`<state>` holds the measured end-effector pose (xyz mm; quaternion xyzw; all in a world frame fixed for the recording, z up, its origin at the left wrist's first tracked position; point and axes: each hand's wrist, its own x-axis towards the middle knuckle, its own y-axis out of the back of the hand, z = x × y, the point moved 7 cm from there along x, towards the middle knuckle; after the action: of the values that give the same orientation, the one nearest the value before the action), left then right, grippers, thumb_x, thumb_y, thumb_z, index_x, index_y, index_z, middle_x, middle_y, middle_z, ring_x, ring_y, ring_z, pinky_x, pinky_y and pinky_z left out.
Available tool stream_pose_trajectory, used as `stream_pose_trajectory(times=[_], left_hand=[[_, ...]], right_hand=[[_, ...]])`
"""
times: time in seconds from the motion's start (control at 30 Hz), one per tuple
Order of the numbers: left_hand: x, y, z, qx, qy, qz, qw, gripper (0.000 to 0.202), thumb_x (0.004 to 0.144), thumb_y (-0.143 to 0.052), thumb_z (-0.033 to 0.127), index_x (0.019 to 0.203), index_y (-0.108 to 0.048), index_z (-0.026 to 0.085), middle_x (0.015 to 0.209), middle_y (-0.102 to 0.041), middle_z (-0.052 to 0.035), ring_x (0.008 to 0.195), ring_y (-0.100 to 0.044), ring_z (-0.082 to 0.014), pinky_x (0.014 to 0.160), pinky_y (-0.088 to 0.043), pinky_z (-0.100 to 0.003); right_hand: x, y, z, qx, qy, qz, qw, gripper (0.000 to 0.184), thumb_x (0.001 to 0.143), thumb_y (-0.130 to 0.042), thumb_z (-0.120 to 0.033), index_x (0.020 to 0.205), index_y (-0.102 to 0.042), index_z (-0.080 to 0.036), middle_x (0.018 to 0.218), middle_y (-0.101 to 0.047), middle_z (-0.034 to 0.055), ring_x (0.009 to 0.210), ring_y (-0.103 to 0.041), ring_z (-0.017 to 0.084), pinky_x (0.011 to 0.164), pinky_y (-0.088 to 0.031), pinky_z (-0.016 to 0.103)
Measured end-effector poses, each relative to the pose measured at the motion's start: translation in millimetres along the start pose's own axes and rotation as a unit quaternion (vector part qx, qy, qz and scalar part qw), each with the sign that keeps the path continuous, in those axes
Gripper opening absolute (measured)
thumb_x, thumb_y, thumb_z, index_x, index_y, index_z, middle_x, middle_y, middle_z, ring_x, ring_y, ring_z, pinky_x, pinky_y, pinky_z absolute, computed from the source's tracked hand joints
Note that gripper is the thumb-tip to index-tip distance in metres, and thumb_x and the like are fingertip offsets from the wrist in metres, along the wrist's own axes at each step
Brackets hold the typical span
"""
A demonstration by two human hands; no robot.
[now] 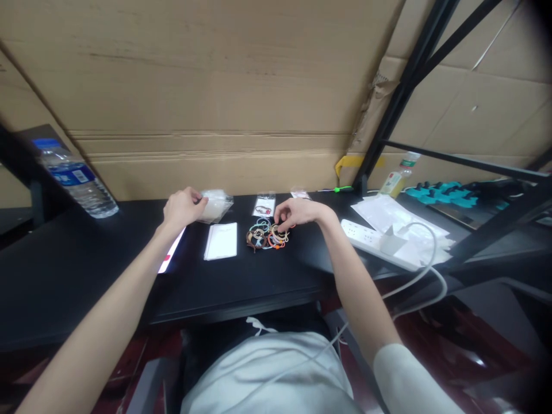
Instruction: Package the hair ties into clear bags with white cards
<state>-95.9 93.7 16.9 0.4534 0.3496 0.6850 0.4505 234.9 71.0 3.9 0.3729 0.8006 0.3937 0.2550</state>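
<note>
My left hand [184, 207] is at a stack of clear plastic bags [218, 206], its thumb and fingers closed at the stack's left edge. Curved over a pile of colourful cord bracelets [259, 236] is my right hand [295, 213], fingers bent down and apart, fingertips close to the beige and orange cords; no bracelet is seen lifted. A stack of white cards [221, 241] lies between the two hands. Behind the pile is a bagged card with a red-and-dark bracelet [264, 205]. Another small bag [300, 194] is partly hidden behind my right hand.
A phone with a lit screen [171, 253] lies under my left wrist. A water bottle [77, 178] stands far left. To the right are a white power strip [379, 244] with a cable, white papers [401, 215] and a yellowish bottle [399, 175]. Cardboard [224, 86] walls the back.
</note>
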Motion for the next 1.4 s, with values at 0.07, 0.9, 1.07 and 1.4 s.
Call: stream_pose_trajectory(times=[0.07,0.9,1.07,1.4], left_hand=[[-0.1,0.3,0.5,0.001,-0.002,0.002,1.000,0.037,0.092,-0.067,0.047,0.116,-0.074,0.020,0.115,-0.079,-0.0143,0.112,-0.073,-0.0379,0.092,-0.056,-0.045],[0.5,-1.4,0.7,0.007,-0.004,0.001,1.000,0.037,0.092,-0.065,0.047,0.115,-0.073,0.019,0.117,-0.080,-0.0130,0.111,-0.073,-0.0363,0.089,-0.057,-0.044],[2.5,-3.1,-1.0,0.009,-0.010,0.011,1.000,0.037,0.093,-0.064,0.046,0.115,-0.074,0.020,0.115,-0.080,-0.0132,0.111,-0.073,-0.0362,0.090,-0.056,-0.044],[4.0,-3.3,-2.5,0.012,-0.014,0.013,1.000,0.041,0.093,-0.062,0.050,0.118,-0.074,0.019,0.115,-0.080,-0.0146,0.111,-0.073,-0.0376,0.091,-0.057,-0.046]], right_hand=[[1.0,-1.6,-1.4,-0.014,0.000,0.002,1.000,0.030,0.072,-0.088,-0.038,0.098,-0.082,-0.025,0.082,-0.073,-0.0010,0.066,-0.065,0.014,0.060,-0.043,0.026],[11.6,-13.7,-10.0,-0.060,0.000,0.004,0.998,0.019,0.075,-0.083,-0.030,0.092,-0.087,-0.025,0.075,-0.068,-0.0004,0.062,-0.054,0.011,0.059,-0.034,0.026],[10.5,-11.1,-14.7,-0.055,0.007,0.021,0.998,0.016,0.077,-0.080,-0.028,0.091,-0.087,-0.023,0.078,-0.071,0.0006,0.062,-0.054,0.011,0.060,-0.036,0.027],[-10.5,8.5,-48.2,0.057,0.122,0.047,0.990,0.022,0.093,-0.069,-0.035,0.102,-0.077,-0.017,0.102,-0.077,0.0072,0.083,-0.066,0.017,0.070,-0.046,0.027]])
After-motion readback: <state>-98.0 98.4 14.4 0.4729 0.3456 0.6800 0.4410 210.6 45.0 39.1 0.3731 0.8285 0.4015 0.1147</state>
